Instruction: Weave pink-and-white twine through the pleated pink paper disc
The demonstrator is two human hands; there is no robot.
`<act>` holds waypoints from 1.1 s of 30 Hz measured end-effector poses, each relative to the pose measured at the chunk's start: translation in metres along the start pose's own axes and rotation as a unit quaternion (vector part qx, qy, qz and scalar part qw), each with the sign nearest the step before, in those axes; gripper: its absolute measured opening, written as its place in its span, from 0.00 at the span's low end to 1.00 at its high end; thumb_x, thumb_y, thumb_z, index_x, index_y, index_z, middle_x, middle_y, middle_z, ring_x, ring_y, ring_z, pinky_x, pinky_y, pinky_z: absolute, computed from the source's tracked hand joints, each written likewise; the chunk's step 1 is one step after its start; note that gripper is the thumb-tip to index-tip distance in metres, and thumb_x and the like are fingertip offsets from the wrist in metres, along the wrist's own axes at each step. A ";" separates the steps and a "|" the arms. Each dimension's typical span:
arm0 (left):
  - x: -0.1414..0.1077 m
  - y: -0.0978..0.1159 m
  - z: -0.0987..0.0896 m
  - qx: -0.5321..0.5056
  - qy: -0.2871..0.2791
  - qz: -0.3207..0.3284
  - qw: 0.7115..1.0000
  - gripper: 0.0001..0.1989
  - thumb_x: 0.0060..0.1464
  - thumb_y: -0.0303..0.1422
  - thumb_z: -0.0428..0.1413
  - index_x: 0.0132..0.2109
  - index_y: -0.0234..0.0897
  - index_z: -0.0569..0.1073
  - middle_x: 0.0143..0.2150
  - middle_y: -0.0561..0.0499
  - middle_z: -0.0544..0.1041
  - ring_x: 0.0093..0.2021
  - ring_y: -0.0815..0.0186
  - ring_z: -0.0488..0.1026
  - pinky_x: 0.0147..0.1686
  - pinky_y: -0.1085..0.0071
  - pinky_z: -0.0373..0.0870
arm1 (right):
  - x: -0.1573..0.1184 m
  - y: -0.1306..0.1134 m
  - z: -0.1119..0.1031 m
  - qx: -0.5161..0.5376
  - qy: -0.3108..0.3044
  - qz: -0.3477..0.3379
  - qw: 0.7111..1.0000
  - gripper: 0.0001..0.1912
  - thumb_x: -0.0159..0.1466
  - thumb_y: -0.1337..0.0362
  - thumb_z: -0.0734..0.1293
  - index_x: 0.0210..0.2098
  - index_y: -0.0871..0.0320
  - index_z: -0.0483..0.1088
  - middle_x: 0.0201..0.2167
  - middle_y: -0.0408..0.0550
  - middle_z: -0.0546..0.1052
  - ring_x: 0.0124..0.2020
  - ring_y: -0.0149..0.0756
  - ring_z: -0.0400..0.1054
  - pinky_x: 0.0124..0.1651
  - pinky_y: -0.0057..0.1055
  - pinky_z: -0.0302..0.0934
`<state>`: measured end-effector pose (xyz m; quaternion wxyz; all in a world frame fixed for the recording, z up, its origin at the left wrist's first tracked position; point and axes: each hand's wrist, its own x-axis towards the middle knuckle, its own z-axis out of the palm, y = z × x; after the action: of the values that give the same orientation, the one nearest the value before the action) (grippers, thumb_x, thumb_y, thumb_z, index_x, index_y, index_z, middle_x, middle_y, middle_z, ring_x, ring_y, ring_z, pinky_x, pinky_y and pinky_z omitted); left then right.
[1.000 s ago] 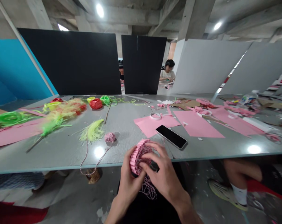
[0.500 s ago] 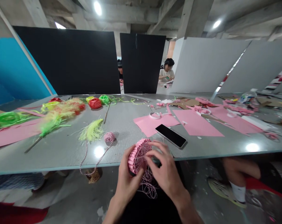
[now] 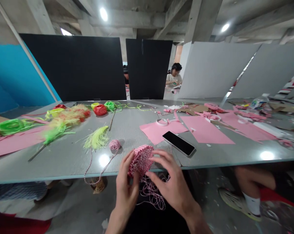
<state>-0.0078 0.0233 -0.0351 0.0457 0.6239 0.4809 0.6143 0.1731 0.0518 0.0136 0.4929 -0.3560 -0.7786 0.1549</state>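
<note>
A small round pink woven basket (image 3: 140, 161), with pink rolled strips round its side and speckled cord across its face, is tilted toward me above the table edge. My left hand (image 3: 127, 178) is closed round its left side, thumb in front. At the right edge, my right hand (image 3: 170, 178) has its fingertips and thumb against the basket, the fingers curved. Loose pink-and-white cord (image 3: 151, 195) hangs in a tangle below, over my lap. A ball of the same cord (image 3: 114, 144) lies on the table to the left, its strand looping off the edge.
Right of the basket lies a phone (image 3: 178, 143) beside pink sheets (image 3: 205, 130). A yellow-green fringed tuft (image 3: 98, 137), a red yarn ball (image 3: 100, 110) and green yarn (image 3: 12, 126) are on the left. Black panels (image 3: 147, 68) stand behind; a person (image 3: 174, 76) sits beyond.
The basket has turned so its corded face shows more, and moved slightly left with my left hand. My right fingers have shifted from the cord on its face to its right edge.
</note>
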 end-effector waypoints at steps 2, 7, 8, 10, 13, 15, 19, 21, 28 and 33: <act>-0.004 -0.001 0.006 -0.014 -0.008 0.005 1.000 0.28 0.72 0.24 0.50 0.74 0.49 0.65 0.72 0.43 0.72 0.73 0.55 0.69 0.68 0.53 0.72 | 0.002 -0.013 0.017 0.031 0.003 -0.028 0.999 0.10 0.69 0.66 0.74 0.50 0.51 0.77 0.58 0.53 0.77 0.63 0.49 0.71 0.66 0.53 0.70; -0.006 -0.003 0.011 -0.007 0.003 -0.009 1.000 0.28 0.71 0.24 0.51 0.73 0.51 0.66 0.71 0.45 0.72 0.72 0.55 0.70 0.68 0.53 0.73 | 0.005 -0.015 0.032 0.021 0.025 -0.044 0.999 0.09 0.70 0.73 0.69 0.41 0.51 0.77 0.54 0.53 0.78 0.63 0.49 0.70 0.65 0.54 0.71; -0.006 -0.003 0.010 -0.006 0.003 -0.011 1.000 0.28 0.71 0.24 0.51 0.72 0.51 0.67 0.71 0.44 0.72 0.72 0.56 0.70 0.68 0.53 0.73 | 0.005 -0.009 0.029 0.009 0.029 -0.047 0.998 0.09 0.70 0.73 0.68 0.41 0.51 0.77 0.54 0.53 0.78 0.63 0.48 0.70 0.65 0.53 0.71; -0.004 -0.003 0.009 -0.003 0.003 -0.012 1.000 0.27 0.71 0.24 0.51 0.72 0.50 0.67 0.70 0.44 0.72 0.72 0.56 0.70 0.67 0.54 0.73 | 0.003 0.010 0.017 -0.037 0.055 -0.035 0.997 0.08 0.71 0.71 0.68 0.40 0.52 0.76 0.52 0.54 0.78 0.61 0.49 0.71 0.64 0.54 0.71; -0.002 -0.002 0.007 0.002 0.007 -0.011 1.000 0.26 0.71 0.25 0.52 0.71 0.47 0.67 0.69 0.42 0.73 0.72 0.54 0.70 0.67 0.53 0.72 | -0.001 0.046 -0.008 -0.152 0.126 0.032 0.980 0.06 0.71 0.65 0.68 0.36 0.54 0.75 0.48 0.59 0.79 0.55 0.56 0.72 0.59 0.63 0.70; -0.002 -0.002 0.008 0.003 0.008 -0.011 1.000 0.25 0.71 0.25 0.52 0.71 0.46 0.67 0.69 0.41 0.73 0.71 0.54 0.70 0.68 0.51 0.71 | -0.003 0.057 -0.020 -0.181 0.136 0.063 0.972 0.05 0.70 0.62 0.69 0.37 0.55 0.76 0.45 0.60 0.79 0.52 0.59 0.73 0.56 0.66 0.69; -0.004 -0.001 0.013 0.006 0.010 -0.012 1.000 0.26 0.71 0.24 0.52 0.71 0.47 0.67 0.69 0.42 0.73 0.71 0.53 0.71 0.66 0.51 0.74 | -0.001 0.025 -0.006 -0.072 0.046 0.027 0.996 0.04 0.71 0.62 0.71 0.45 0.53 0.77 0.54 0.56 0.78 0.58 0.53 0.73 0.63 0.58 0.69; -0.005 0.000 0.015 0.007 0.008 -0.011 1.000 0.27 0.70 0.24 0.52 0.71 0.48 0.67 0.69 0.42 0.72 0.70 0.54 0.71 0.64 0.52 0.76 | 0.002 0.001 0.012 -0.016 0.012 -0.010 1.000 0.04 0.71 0.65 0.72 0.46 0.51 0.77 0.56 0.54 0.77 0.61 0.50 0.71 0.65 0.53 0.69; -0.005 0.001 0.014 0.005 0.006 -0.022 1.000 0.26 0.70 0.24 0.53 0.71 0.47 0.67 0.69 0.42 0.73 0.70 0.52 0.71 0.67 0.49 0.73 | 0.002 0.043 0.010 -0.115 0.086 0.021 0.989 0.06 0.71 0.67 0.68 0.36 0.54 0.74 0.48 0.57 0.79 0.54 0.54 0.73 0.59 0.58 0.70; -0.005 0.000 0.016 -0.005 0.005 -0.017 1.000 0.26 0.71 0.25 0.52 0.71 0.48 0.67 0.69 0.42 0.72 0.70 0.53 0.71 0.67 0.50 0.72 | 0.004 0.037 0.001 -0.119 0.100 0.041 0.987 0.03 0.71 0.62 0.71 0.42 0.54 0.76 0.50 0.57 0.78 0.55 0.55 0.73 0.60 0.60 0.70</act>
<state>0.0063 0.0284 -0.0422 0.0567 0.6118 0.4891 0.6190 0.1860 0.0803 -0.0061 0.5158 -0.4579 -0.7227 0.0449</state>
